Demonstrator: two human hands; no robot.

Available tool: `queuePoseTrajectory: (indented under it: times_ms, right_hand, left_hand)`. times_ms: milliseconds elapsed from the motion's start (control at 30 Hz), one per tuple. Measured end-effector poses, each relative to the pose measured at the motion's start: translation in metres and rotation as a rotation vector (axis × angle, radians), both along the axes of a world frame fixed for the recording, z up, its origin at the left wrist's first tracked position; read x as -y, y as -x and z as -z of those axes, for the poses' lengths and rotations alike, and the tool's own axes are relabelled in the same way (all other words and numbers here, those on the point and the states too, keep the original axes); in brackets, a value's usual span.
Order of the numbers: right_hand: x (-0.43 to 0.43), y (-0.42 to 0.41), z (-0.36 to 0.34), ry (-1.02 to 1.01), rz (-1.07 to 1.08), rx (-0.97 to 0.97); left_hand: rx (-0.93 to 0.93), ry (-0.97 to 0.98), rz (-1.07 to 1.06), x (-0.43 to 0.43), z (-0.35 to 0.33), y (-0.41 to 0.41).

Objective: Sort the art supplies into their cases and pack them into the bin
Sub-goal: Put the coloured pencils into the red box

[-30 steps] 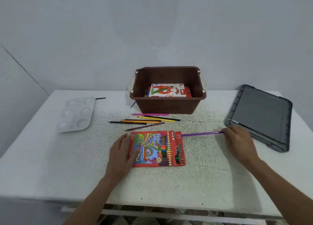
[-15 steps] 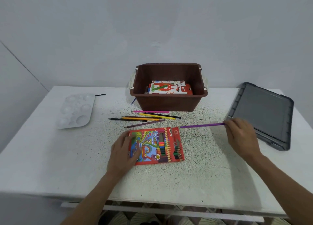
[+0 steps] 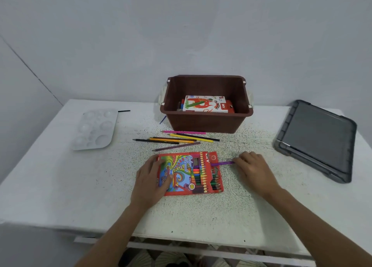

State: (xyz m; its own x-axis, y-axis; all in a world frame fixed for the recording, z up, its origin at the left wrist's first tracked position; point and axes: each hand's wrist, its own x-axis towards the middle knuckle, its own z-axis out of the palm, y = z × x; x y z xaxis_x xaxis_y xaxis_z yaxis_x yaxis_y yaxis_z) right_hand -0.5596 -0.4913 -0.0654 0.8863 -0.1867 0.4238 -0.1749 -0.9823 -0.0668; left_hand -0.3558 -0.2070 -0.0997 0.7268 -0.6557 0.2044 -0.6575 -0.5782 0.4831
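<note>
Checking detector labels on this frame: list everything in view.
bin: 1, brown, back centre of table
oil pastels box: 1, white and red, inside bin
coloured pencil case: 1, red, front centre
purple pencil: 1, purple, at case's right edge
loose pencils: about 6, mixed colours, between bin and case
blue pencil: 1, blue, by bin's left wall
palette: 1, white, table left
black stick: 1, black, beside palette
bin lid: 1, grey, table right
table: 1, white, speckled
left hand: rests flat on case
right hand: pinches purple pencil
</note>
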Motion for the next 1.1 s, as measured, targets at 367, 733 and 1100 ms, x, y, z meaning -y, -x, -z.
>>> queuePoseTrajectory:
  times_ms: [367, 733, 1100]
  right_hand:
    - [-0.047, -0.027, 0.029, -0.319, 0.026, 0.032]
    - [-0.049, -0.028, 0.034, -0.322, 0.053, 0.024]
    - [-0.049, -0.029, 0.037, -0.294, 0.064, 0.031]
  left_hand:
    - [0.003, 0.016, -0.005, -0.001, 0.000, -0.001]
    - [0.138, 0.076, -0.123, 0.017, -0.011, -0.029]
    - [0.304, -0.376, 0.161, 0.064, -0.052, -0.064]
